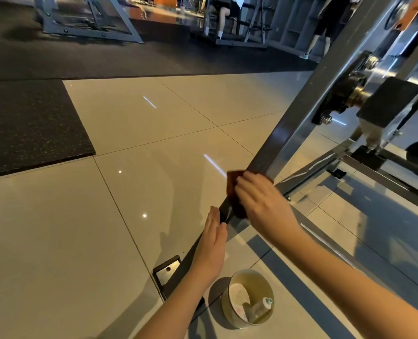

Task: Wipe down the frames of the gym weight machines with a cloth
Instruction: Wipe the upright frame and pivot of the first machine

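Nearest the camera, a round bowl [252, 277] stands on the tiled floor [56, 241]. It holds a small bottle [260, 307] and something pale that cannot be identified. Just beside it, the foot plate [167, 270] anchors the slanted frame bar [279, 143] of the weight machine.

The left hand [211, 243] lies flat against the lower bar, fingers straight, holding nothing. Just above it, the right hand [262, 201] has its fingers curled over a dark brown cloth [233, 189], clamping it onto the bar. The hands are apart but close.

Step in hand, by judgement: wiping this bar. Recommended:
- Wrap the cloth round the bar's faces.
- Apply firm, even pressure.
- Run full-length strokes along the bar.
- Shift the left hand clear so the section beneath it is covered down to the plate.

Further up, the pivot assembly [342, 96] and its bolts likely need separate attention. Beyond lie a rubber mat [31, 123] and other machines [85, 23].
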`<state>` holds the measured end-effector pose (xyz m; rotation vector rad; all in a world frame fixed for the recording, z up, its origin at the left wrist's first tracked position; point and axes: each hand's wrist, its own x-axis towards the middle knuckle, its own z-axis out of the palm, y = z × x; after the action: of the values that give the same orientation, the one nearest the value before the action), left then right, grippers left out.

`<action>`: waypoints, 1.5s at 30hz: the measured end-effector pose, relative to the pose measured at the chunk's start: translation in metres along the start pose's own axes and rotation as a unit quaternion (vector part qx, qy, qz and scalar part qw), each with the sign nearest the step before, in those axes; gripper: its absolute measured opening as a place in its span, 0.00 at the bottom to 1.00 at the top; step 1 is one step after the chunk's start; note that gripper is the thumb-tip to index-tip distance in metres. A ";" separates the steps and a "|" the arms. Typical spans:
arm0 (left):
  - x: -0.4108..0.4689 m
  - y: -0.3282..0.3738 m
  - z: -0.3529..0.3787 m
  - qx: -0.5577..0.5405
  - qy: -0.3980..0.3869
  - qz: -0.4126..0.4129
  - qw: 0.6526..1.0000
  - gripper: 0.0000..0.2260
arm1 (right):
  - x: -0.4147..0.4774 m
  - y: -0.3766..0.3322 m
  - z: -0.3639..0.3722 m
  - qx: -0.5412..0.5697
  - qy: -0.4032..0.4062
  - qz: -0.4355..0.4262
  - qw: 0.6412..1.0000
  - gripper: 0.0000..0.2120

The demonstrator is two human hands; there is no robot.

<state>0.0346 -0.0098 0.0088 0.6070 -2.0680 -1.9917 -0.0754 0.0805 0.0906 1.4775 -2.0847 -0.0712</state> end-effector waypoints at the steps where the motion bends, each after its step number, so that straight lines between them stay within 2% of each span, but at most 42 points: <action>1: 0.000 0.001 0.001 -0.001 0.001 -0.003 1.000 0.23 | -0.004 -0.004 0.004 0.007 -0.029 -0.027 0.999 0.28; 3: 0.000 0.003 0.001 -0.007 0.002 -0.004 1.000 0.23 | 0.000 0.001 -0.002 -0.004 -0.037 -0.037 0.999 0.29; 6: 0.001 0.001 -0.003 0.008 -0.002 0.000 1.000 0.23 | 0.015 0.022 -0.023 -0.033 0.021 0.045 0.998 0.27; 8: 0.001 0.000 -0.003 0.012 -0.006 -0.003 1.000 0.23 | 0.018 0.023 -0.026 -0.015 0.025 0.087 0.996 0.26; 13: 0.000 0.001 -0.001 0.015 0.005 -0.002 1.000 0.23 | -0.005 -0.008 0.009 0.004 -0.057 -0.052 0.997 0.29; 15: -0.001 0.000 -0.004 0.012 0.004 -0.006 1.000 0.23 | 0.005 0.000 -0.001 -0.019 -0.035 -0.039 0.998 0.26; 19: -0.001 -0.003 -0.006 0.020 0.003 -0.006 1.000 0.23 | 0.016 0.015 -0.019 -0.029 0.006 0.058 0.998 0.27; 22: -0.002 -0.005 -0.003 0.001 0.015 -0.005 1.000 0.23 | -0.001 -0.009 0.002 -0.016 -0.045 0.006 0.999 0.33; 25: -0.001 -0.005 -0.003 -0.001 0.018 0.001 1.000 0.23 | -0.001 -0.016 0.010 -0.003 -0.062 -0.054 0.997 0.30; 27: -0.001 -0.004 -0.004 -0.014 0.015 0.000 1.000 0.22 | 0.008 -0.002 -0.003 -0.029 -0.034 -0.033 0.998 0.26; 30: -0.001 -0.004 -0.007 -0.022 0.013 -0.006 1.000 0.22 | 0.012 0.014 -0.017 -0.039 -0.013 0.038 0.998 0.28; 35: 0.000 -0.002 -0.004 -0.043 0.047 -0.004 0.998 0.22 | -0.005 -0.012 0.006 -0.001 -0.061 -0.051 0.997 0.34; 38: 0.002 -0.001 -0.006 -0.024 0.070 0.032 0.997 0.22 | 0.001 -0.010 0.003 -0.004 -0.050 -0.051 0.997 0.27; 41: 0.007 0.005 -0.007 0.073 0.083 0.119 0.987 0.23 | 0.001 -0.001 -0.005 -0.030 -0.019 -0.041 0.999 0.21; 43: 0.013 0.009 -0.001 0.122 0.100 0.161 0.974 0.23 | 0.002 0.007 -0.008 -0.029 -0.016 -0.037 0.999 0.23; 45: 0.017 0.013 0.006 0.138 0.134 0.164 0.967 0.21 | 0.003 0.016 -0.011 -0.027 -0.030 -0.040 0.998 0.27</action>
<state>0.0145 -0.0118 0.0189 0.5079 -2.1247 -1.3749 -0.0847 0.0870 0.1075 1.5439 -2.0531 -0.2049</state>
